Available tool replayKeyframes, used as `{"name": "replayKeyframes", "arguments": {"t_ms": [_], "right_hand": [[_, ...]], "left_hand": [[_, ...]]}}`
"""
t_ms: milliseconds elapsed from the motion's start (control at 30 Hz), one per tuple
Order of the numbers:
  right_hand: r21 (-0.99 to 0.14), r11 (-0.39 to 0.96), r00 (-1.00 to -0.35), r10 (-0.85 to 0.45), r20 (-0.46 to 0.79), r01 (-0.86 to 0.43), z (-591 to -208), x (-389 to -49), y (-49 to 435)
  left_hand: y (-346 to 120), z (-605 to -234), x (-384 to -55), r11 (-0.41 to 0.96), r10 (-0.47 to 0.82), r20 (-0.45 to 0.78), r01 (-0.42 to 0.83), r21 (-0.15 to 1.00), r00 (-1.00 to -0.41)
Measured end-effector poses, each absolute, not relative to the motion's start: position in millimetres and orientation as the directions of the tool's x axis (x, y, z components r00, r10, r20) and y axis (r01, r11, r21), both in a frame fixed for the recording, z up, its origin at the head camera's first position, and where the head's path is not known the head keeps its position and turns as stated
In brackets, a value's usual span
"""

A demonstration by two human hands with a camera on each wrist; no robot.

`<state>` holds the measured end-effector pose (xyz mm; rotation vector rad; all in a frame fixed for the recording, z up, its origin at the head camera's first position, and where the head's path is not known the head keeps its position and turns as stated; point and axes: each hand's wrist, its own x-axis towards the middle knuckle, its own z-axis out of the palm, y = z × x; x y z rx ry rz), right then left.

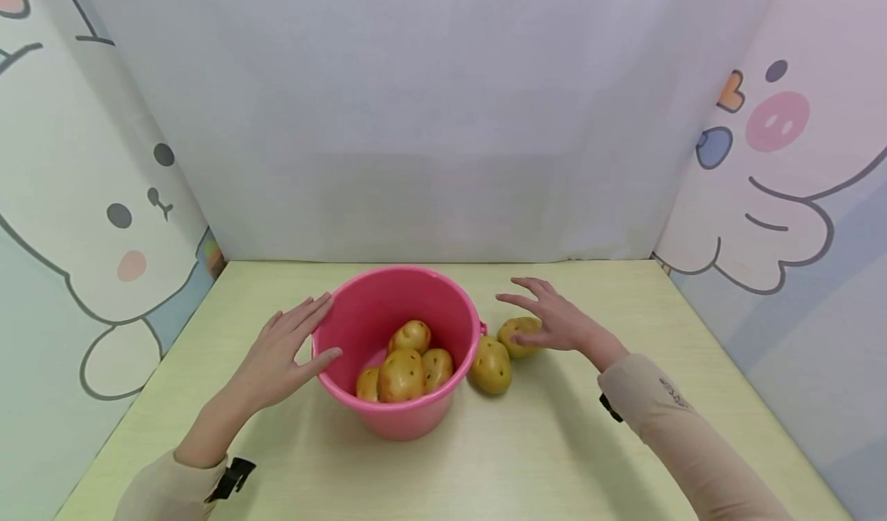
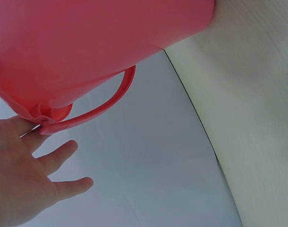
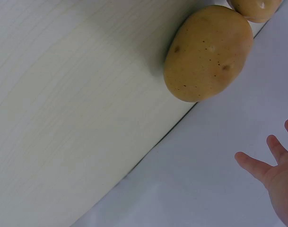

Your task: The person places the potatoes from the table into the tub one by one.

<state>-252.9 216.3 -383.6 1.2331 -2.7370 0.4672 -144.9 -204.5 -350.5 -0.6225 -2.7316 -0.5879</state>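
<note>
A pink bucket [image 1: 391,282] stands on the table with several potatoes [image 1: 402,376] inside it. My left hand [image 1: 280,359] rests at the bucket's left rim, fingers extended and thumb reaching over the edge. In the left wrist view, fingers [image 2: 58,157] spread beside the bucket's handle [image 2: 103,108], which hangs down on the outside. Just right of the bucket, two potatoes lie on the table, a nearer one [image 1: 490,367] and a farther one [image 1: 514,328]. Above the farther potato hovers my right hand [image 1: 564,322], fingers spread and holding nothing; it partly covers that potato.
The pale wooden table [image 1: 527,459] ends at a grey-white back panel [image 1: 443,159]. Side panels with cartoon animals, a left one [image 1: 90,221] and a right one [image 1: 783,190], flank it.
</note>
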Motion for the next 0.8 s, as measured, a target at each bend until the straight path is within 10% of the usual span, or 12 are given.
{"name": "replayKeyframes", "arguments": {"t_ms": [800], "right_hand": [[-0.269,0.657,-0.706,-0.687,0.171,-0.704,-423.4,-248.9,226.5]], "left_hand": [[-204.7,-349.9,-145.1,0.827,0.350,0.342,0.459,0.324,-0.872]]}}
